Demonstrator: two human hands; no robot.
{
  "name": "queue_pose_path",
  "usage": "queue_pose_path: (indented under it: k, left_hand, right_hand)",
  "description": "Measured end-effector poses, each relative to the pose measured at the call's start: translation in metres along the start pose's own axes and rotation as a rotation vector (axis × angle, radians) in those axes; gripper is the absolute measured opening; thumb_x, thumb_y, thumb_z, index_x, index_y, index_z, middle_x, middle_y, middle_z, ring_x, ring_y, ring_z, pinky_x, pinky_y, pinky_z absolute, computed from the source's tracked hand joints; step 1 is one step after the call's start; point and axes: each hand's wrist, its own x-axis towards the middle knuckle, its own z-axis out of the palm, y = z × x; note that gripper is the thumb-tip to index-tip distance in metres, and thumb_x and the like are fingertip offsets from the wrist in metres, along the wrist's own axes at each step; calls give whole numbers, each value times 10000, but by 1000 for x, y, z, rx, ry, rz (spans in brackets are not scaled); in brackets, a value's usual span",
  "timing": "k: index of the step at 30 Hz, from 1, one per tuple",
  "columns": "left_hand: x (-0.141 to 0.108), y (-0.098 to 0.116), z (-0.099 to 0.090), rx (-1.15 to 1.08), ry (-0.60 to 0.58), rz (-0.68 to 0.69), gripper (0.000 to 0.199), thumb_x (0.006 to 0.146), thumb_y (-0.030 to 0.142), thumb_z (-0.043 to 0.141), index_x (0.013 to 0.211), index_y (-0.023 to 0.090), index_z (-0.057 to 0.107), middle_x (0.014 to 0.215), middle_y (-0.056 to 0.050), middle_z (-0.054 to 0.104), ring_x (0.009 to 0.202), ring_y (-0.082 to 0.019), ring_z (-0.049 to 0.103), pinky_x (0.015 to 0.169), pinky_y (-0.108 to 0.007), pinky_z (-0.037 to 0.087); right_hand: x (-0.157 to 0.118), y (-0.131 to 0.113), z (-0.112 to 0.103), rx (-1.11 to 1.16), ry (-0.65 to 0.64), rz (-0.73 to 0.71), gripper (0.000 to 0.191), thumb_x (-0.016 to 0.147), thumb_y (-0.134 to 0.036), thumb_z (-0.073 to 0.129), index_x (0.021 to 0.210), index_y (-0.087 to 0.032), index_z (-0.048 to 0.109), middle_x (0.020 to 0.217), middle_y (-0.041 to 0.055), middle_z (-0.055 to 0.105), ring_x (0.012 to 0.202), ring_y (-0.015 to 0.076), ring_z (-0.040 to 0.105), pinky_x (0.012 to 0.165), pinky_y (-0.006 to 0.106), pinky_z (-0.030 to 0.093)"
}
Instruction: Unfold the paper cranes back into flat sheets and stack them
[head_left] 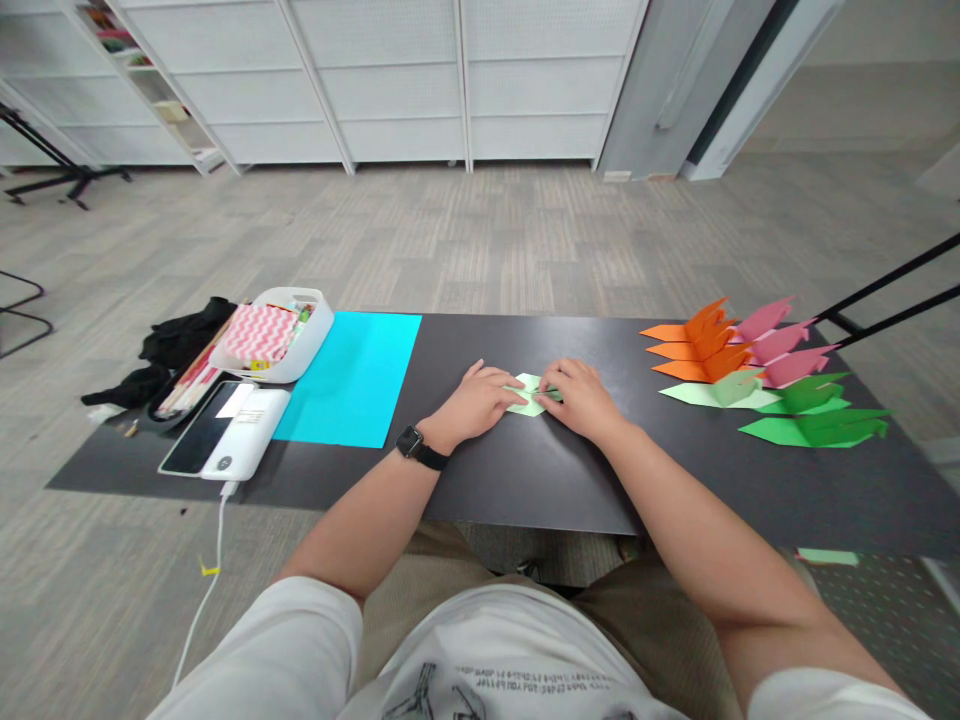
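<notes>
A small piece of light green folded paper (529,407) lies on the dark table, with creases and folded edges showing in its middle. My left hand (480,402) holds its left side, thumb and fingertips pressed on the paper. On the opposite side, my right hand (581,398) pinches a folded edge between thumb and fingers, which cover part of the sheet. To the right stand folded paper birds in rows: several orange birds (701,362), pink birds (799,362), a pale green bird (731,392) and green birds (825,428).
On the left, a bright blue sheet (352,385) lies partly under a white basket (313,328) of small packets. Nearby are a phone (199,440), a white power bank (247,432) with a cable (219,545), and black cloth (184,335). The dark table (517,480) has a near edge at my lap.
</notes>
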Motion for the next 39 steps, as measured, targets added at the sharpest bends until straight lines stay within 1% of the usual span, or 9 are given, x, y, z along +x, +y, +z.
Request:
queue_pose_path:
  k: [10,12,15,17,20,24,29,33,39]
  left_hand:
    - [-2,2,-2,35,-20,19,419,1033,142,539,1222,409,800,1438,15,705,1378,-228,572,1336,-641,187]
    - [-2,1,-1,30,-26,17,413,1038,142,536,1221,402,799,1443,16,702,1388,-228,568,1335,-651,181]
    - [-2,0,-2,14,-33,10,410,1038,138,535,1220,396,796,1451,15,695,1404,-227,559,1335,-660,173]
    - [-2,1,-2,4,-36,5,412,1038,138,531,1218,398,797,1453,12,692,1408,-226,557,1336,-665,166]
    - [-2,2,-4,-11,-38,-7,423,1037,131,523,1218,396,798,1449,4,694,1399,-228,559,1334,-670,166]
    - [-3,4,-5,-14,-39,4,455,1023,113,523,1242,407,792,1437,-4,696,1393,-235,556,1331,-671,172]
    - [-3,5,-4,12,-41,24,483,1003,101,540,1260,430,783,1446,5,680,1403,-241,540,1331,-671,169]
    - [-3,5,-4,36,-44,20,478,1009,106,542,1266,431,781,1467,9,675,1412,-244,537,1330,-676,161]
    - [-8,2,-16,69,-81,33,407,1036,157,544,1226,407,803,1479,27,695,1437,-267,546,1322,-692,173]
  right_hand:
    - [1,-3,2,-46,12,19,250,921,-368,770,1134,-260,696,1187,100,674,1151,324,600,1032,489,437]
    - [1,0,3,-52,17,36,308,910,-378,777,1184,-267,692,1225,105,662,1181,334,595,1093,535,424]
    - [-2,8,1,-46,14,91,386,899,-403,782,1255,-292,680,1288,107,642,1241,355,588,1197,665,336]
    - [-4,15,-2,-26,9,132,431,887,-409,791,1290,-310,674,1318,109,632,1282,373,578,1216,737,285]
    - [-8,25,-6,2,3,172,466,865,-397,811,1306,-319,683,1338,115,629,1312,395,568,1209,792,263]
    - [-9,28,-10,51,-2,144,414,890,-389,783,1294,-326,716,1339,110,636,1317,383,577,1214,802,252]
    - [-4,16,-4,74,3,54,258,959,-396,731,1205,-362,802,1378,93,630,1358,349,563,1257,764,216]
    - [-1,12,3,43,-13,51,263,926,-359,786,1181,-413,824,1392,74,630,1370,353,549,1250,790,199]
    - [-2,13,3,30,-21,78,248,930,-368,798,1172,-408,831,1400,80,640,1366,359,550,1242,792,218]
